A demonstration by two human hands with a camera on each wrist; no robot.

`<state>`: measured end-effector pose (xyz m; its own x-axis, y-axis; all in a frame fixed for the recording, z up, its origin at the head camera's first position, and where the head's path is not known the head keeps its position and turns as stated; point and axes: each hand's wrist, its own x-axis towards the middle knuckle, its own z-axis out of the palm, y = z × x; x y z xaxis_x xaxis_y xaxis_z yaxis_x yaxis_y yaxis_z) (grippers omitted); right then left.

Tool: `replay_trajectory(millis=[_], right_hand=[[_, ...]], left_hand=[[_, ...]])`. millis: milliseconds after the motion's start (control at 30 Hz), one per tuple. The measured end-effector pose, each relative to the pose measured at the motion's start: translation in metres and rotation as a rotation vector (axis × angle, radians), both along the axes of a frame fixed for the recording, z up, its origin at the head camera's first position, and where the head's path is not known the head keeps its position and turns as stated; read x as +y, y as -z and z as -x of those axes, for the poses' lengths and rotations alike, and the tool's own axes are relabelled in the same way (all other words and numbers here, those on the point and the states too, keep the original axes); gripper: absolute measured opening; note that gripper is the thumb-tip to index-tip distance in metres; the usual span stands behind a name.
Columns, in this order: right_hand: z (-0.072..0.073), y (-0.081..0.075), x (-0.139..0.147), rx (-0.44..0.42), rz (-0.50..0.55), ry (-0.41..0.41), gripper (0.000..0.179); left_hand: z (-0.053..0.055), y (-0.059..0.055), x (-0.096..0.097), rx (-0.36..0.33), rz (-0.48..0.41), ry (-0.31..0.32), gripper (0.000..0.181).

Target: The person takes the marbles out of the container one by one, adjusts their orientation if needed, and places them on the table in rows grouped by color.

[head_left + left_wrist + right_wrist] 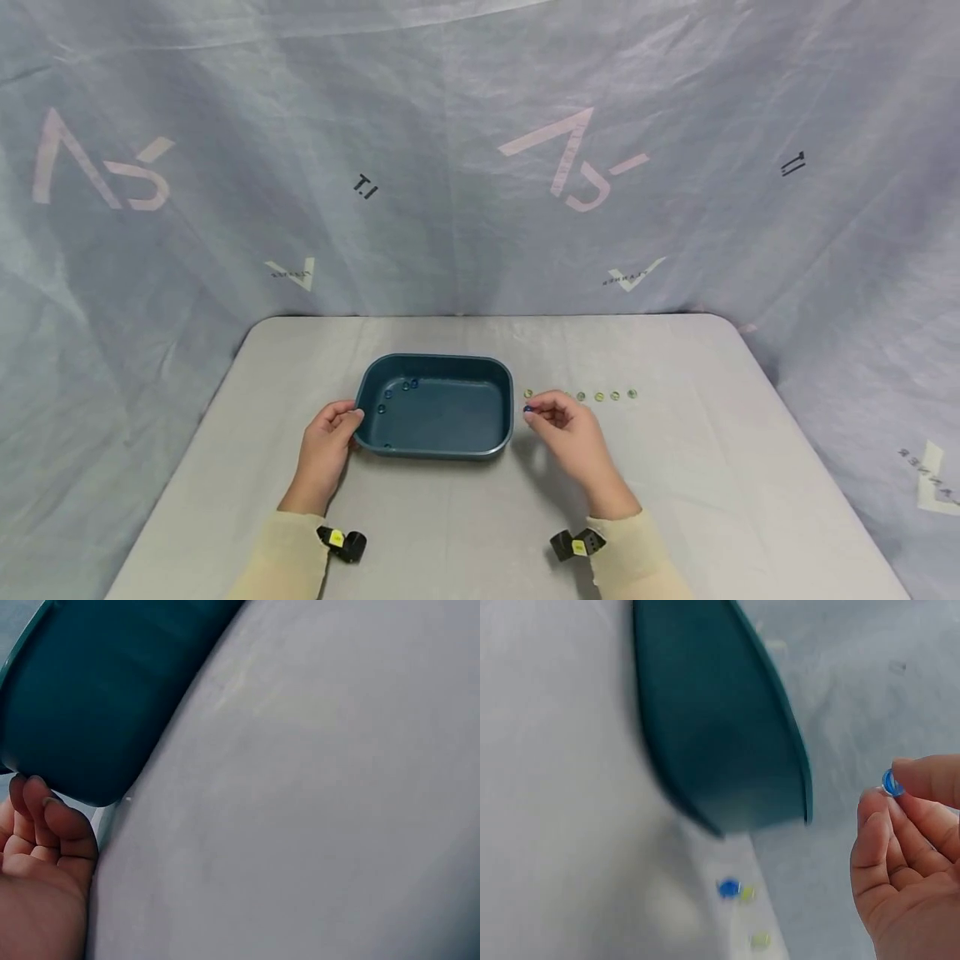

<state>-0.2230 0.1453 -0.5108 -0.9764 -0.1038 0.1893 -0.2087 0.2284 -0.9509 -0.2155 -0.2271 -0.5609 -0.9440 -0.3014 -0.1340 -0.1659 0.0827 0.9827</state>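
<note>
My left hand (324, 450) grips the left end of a dark teal rectangular dish (435, 454), thumb over the rim. In the left wrist view, its curled fingers (64, 821) lie against the dish's outer wall. Several blue glass marbles (388, 394) lie inside the dish, toward its left side. Just off the dish's right end, my right hand (573, 442) pinches a blue glass marble (892, 783) between thumb and fingertips. Another blue marble (729, 887) rests on the table beside a yellow-green marble (747, 893) in the right wrist view.
A row of several yellow-green and clear marbles (599, 397) runs rightward behind my right hand, which partly hides it. Everything stands on a table with a pale cloth (712, 450). A grey printed curtain (465, 167) hangs behind and at both sides.
</note>
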Motion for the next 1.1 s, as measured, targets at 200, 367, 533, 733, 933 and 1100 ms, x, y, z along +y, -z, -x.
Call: replay_trajectory(millis=[200,367,533,733,933,1100], right_hand=[[0.001,0.0,0.013,-0.086,-0.067,0.105,0.011],[0.006,0.023,0.023,-0.137,-0.107,0.158,0.012],[0.012,0.041,0.027,-0.184,-0.098,0.172,0.013],[0.015,0.052,0.029,-0.182,-0.134,0.201,0.012],[0.015,0.054,0.029,-0.181,-0.176,0.236,0.012],[0.017,0.057,0.027,-0.184,-0.21,0.261,0.013]], left_hand=[[0.0,0.002,-0.001,0.011,0.002,-0.003,0.032],[0.001,0.001,-0.001,0.001,0.0,0.005,0.034],[0.001,0.001,-0.002,-0.005,0.005,0.003,0.034],[0.001,0.003,0.0,-0.012,-0.007,0.007,0.035],[0.001,0.003,0.001,-0.011,-0.01,0.014,0.035],[0.001,0.001,-0.001,-0.006,0.003,0.01,0.035]])
